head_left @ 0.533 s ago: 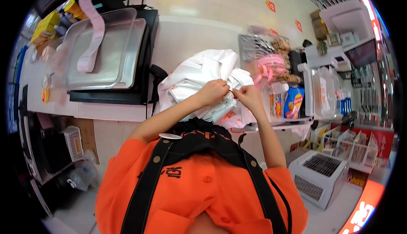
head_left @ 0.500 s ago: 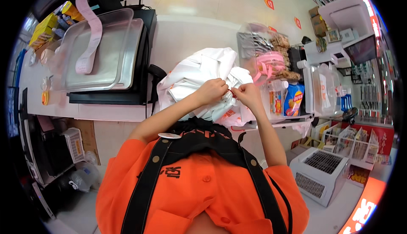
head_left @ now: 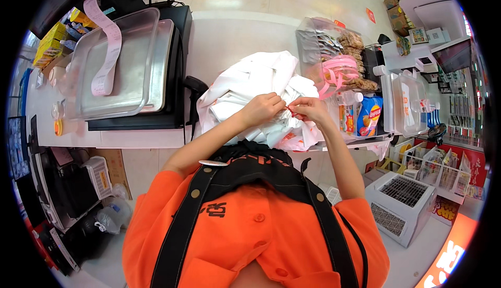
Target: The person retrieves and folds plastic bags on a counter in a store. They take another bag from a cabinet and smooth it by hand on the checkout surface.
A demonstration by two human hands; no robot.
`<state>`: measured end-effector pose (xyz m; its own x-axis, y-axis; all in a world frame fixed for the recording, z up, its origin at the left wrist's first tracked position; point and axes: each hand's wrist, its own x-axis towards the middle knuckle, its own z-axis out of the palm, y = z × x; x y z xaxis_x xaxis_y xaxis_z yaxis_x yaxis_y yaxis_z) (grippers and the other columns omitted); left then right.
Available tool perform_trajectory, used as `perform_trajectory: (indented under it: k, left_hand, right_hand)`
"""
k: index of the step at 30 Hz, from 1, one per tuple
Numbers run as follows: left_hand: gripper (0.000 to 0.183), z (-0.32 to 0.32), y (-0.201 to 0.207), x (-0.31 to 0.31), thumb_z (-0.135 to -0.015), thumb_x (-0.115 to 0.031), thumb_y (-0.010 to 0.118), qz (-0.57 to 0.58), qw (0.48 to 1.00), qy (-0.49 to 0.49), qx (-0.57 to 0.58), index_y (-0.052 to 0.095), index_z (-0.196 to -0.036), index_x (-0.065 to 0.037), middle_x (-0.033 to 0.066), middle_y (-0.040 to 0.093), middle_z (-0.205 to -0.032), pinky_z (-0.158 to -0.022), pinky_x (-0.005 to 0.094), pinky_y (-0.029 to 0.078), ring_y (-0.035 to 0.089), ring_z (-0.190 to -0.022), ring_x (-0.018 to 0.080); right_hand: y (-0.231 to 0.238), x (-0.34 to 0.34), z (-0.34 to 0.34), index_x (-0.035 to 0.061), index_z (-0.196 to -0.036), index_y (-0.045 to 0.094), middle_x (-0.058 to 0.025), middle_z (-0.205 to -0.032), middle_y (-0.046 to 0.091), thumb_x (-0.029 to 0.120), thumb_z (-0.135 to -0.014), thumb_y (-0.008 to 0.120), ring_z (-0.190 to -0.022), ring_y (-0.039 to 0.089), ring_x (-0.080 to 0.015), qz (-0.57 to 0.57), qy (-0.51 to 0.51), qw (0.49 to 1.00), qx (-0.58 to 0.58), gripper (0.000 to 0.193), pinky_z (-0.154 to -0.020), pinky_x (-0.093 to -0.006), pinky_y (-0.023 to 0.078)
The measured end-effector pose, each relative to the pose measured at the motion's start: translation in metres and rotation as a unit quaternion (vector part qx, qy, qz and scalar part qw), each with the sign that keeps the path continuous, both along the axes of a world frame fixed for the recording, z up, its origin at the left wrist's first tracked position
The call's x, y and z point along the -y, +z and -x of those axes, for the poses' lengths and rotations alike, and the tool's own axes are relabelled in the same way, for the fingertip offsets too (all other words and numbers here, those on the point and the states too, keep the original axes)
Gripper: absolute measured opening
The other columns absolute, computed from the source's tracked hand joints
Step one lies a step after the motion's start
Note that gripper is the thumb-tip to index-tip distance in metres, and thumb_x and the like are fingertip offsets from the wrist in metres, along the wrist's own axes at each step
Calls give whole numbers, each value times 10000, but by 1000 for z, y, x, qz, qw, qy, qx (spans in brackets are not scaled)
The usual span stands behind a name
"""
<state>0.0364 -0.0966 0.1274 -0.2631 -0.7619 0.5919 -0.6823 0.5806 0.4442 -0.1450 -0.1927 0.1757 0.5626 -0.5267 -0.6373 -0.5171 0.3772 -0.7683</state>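
Observation:
A bulky bundle of white plastic bags (head_left: 242,81) with some orange print lies on the counter in front of me. Its gathered neck sticks out on the near right side, where a thin red tie (head_left: 290,111) shows. My left hand (head_left: 263,109) is closed in a pinch at the tie, its wrist resting over the bags. From the other side my right hand (head_left: 310,110) pinches the red tie too, thumb and forefinger together. The fingertips of both hands almost meet and hide part of the tie.
Left on the white counter (head_left: 135,139), a clear tray (head_left: 148,97) with a curled paper receipt (head_left: 109,42) sits on black equipment. To the right stand a clear bin (head_left: 313,29) of packaged snacks, a roll of pink ribbon (head_left: 339,71), a blue snack bag (head_left: 369,115) and a plastic tub (head_left: 409,102).
Both hands stay at the bundle's neck; the right-hand fingers have shifted their pinch on the red tie. The whole view has moved slightly.

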Motion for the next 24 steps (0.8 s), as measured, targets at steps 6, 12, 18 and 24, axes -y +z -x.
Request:
perform_trajectory:
  k: [6,12,18,24]
  left_hand:
    - [183,-15,19,5,-690,-38,661,-29,997,14,-66,588,-857,-24,69,577,-745,-603,330,479,577,-704,234]
    - [173,-28,33,13,-679,-29,662,-15,998,37,-49,598,-838,-44,59,589,-751,-608,319,483,582,-714,224]
    - [147,-36,39,15,-697,-37,664,-85,993,-23,-84,640,-842,-46,70,610,-747,-635,324,482,589,-715,222]
    - [107,-50,32,27,-746,-84,670,-263,930,-143,-212,665,-844,-42,72,630,-758,-634,301,466,598,-710,209]
  right_hand:
    - [27,-4,-6,-20,-964,654,15,-702,600,56,-792,632,-552,464,-17,143,78,981,103,190,-506,-169,374]
    - [37,-13,-13,-12,-1096,636,73,-677,536,-10,-754,637,-582,406,0,224,68,969,75,342,-533,-165,350]
    - [28,-4,-12,-34,-963,671,84,-589,448,-51,-719,605,-545,369,-6,145,67,981,113,253,-529,-175,320]
    - [18,-8,-10,-28,-929,652,91,-574,435,-50,-709,591,-524,366,1,54,55,988,135,230,-538,-168,300]
